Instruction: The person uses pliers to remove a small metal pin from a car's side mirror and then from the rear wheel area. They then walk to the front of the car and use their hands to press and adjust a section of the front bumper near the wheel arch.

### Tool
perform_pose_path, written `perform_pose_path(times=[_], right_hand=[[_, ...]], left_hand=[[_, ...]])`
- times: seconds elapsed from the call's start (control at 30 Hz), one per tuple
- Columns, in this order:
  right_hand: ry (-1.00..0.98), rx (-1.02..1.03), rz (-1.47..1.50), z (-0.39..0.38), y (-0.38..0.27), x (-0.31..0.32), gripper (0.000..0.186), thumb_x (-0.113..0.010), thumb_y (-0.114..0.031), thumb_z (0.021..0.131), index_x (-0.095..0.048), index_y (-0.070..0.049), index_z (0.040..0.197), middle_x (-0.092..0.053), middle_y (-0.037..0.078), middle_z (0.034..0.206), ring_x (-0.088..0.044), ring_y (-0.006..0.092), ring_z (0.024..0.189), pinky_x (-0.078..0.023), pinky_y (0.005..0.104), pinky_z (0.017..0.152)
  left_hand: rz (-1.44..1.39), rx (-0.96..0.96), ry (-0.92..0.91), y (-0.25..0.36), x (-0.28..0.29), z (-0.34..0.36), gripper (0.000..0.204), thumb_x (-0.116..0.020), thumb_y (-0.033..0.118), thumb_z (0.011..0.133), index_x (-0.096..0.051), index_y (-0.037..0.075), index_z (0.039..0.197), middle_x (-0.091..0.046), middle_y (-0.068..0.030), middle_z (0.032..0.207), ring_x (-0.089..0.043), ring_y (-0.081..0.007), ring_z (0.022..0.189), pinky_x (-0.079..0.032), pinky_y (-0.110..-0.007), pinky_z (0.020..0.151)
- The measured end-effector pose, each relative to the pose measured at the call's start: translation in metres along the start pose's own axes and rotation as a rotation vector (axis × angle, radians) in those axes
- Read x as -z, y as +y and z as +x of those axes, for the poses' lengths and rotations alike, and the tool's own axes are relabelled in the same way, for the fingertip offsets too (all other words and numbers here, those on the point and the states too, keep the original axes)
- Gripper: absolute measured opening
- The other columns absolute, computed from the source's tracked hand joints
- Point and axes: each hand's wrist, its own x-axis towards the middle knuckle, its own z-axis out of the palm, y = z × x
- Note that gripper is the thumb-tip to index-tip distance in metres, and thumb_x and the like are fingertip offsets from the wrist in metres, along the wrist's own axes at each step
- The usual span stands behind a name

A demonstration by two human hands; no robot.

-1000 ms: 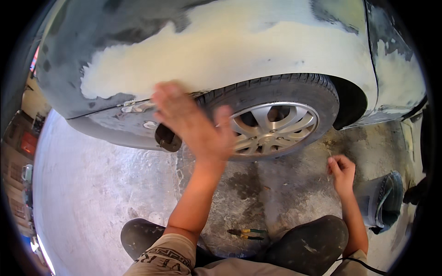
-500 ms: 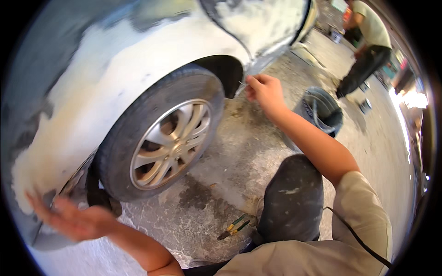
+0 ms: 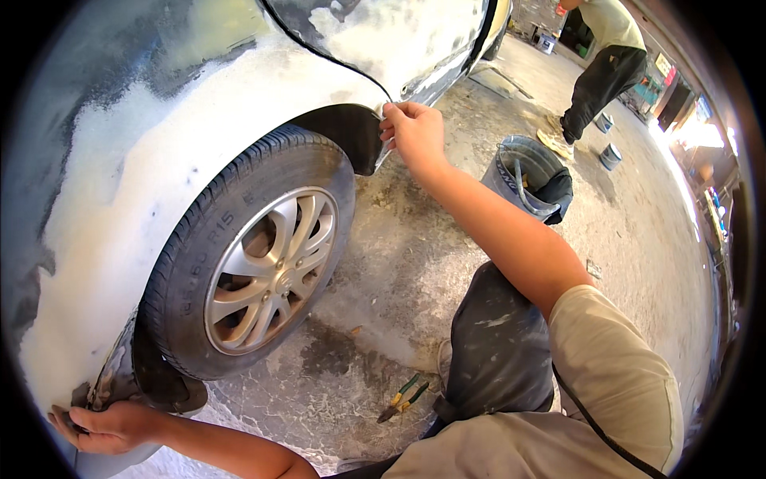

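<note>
A car's side panel, patched in white filler and grey, arches over a tyre with a silver spoked wheel. My right hand is pinched closed at the far end of the wheel arch, by the door seam; what its fingertips hold is too small to make out. At the near lower end of the panel, my left hand has its fingers curled against the body's edge beside the black wheel-arch liner. Its fingertips are partly hidden in shadow, so what they grip is unclear.
Pliers with green and yellow handles lie on the concrete floor by my knee. A dark bucket with a hose-like piece inside stands beyond my right arm. Farther back, another person stands near small cans.
My left hand, spread and blurred before, has lowered to the panel's edge and curled its fingers. My right hand, earlier pinching a thin pale piece, now touches the arch's edge. The view has shifted.
</note>
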Motion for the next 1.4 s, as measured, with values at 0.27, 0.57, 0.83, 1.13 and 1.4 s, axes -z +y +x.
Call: perform_pose_path(times=[0.27,0.57,0.83,1.13,1.4], right_hand=[[-0.003,0.042,0.002,0.002,-0.008,-0.006,0.026,-0.066,-0.015,0.096,-0.071,0.010,0.095,-0.070,0.012,0.074,-0.066,0.0160,0.060,-0.056,0.0305,0.055],[0.044,0.022,0.059,0.001,-0.011,-0.012,0.027,-0.065,-0.013,0.094,-0.069,0.014,0.094,-0.070,0.016,0.076,-0.068,0.0194,0.061,-0.058,0.0320,0.058],[0.058,0.021,0.057,0.000,-0.015,-0.015,0.026,-0.066,-0.013,0.095,-0.069,0.013,0.094,-0.070,0.015,0.076,-0.068,0.0188,0.061,-0.058,0.0319,0.058],[0.085,0.177,-0.088,-0.017,-0.026,-0.023,0.026,-0.066,-0.017,0.097,-0.070,0.008,0.091,-0.071,0.012,0.074,-0.069,0.0172,0.062,-0.055,0.0320,0.059],[0.055,0.350,-0.132,-0.029,-0.032,-0.030,0.025,-0.067,-0.021,0.098,-0.071,0.003,0.094,-0.071,0.012,0.074,-0.069,0.0177,0.065,-0.053,0.0328,0.063]], left_hand=[[-0.034,-0.018,0.020,-0.004,0.000,0.002,0.042,-0.057,0.031,0.103,-0.067,-0.004,0.123,-0.061,-0.0203,0.135,-0.060,-0.0307,0.123,-0.050,-0.037,0.104],[-0.051,-0.041,0.019,0.005,0.001,0.003,0.038,-0.058,0.026,0.103,-0.067,-0.005,0.122,-0.061,-0.0212,0.135,-0.058,-0.0313,0.127,-0.044,-0.038,0.109],[-0.088,0.030,-0.012,0.018,0.001,0.002,0.039,-0.056,0.027,0.104,-0.064,-0.005,0.126,-0.056,-0.0211,0.141,-0.054,-0.0308,0.132,-0.042,-0.039,0.110],[-0.063,0.016,0.009,0.014,0.000,0.002,0.041,-0.056,0.027,0.104,-0.064,-0.006,0.127,-0.059,-0.0213,0.138,-0.059,-0.0310,0.125,-0.048,-0.038,0.106],[-0.057,0.066,-0.020,0.021,0.002,0.001,0.041,-0.054,0.026,0.105,-0.061,-0.007,0.128,-0.054,-0.0217,0.144,-0.052,-0.0321,0.134,-0.040,-0.039,0.112]])
